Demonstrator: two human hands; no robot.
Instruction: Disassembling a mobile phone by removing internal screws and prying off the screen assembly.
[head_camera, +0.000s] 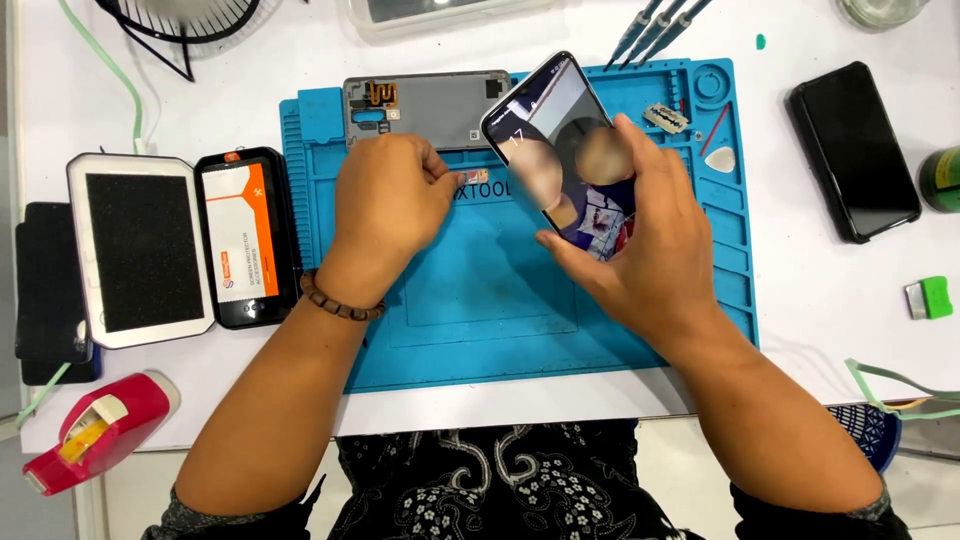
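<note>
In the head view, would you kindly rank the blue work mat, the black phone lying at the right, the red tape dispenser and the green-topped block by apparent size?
1. blue work mat
2. black phone
3. red tape dispenser, though it looks close in size to the phone, so this order is unsure
4. green-topped block

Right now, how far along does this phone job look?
Done: the grey back cover lies off, on the blue mat. In hand: the right hand holds the phone tilted, its screen lit; the left hand rests in a fist by the cover. Left: cover and phone are not yet joined.
</note>
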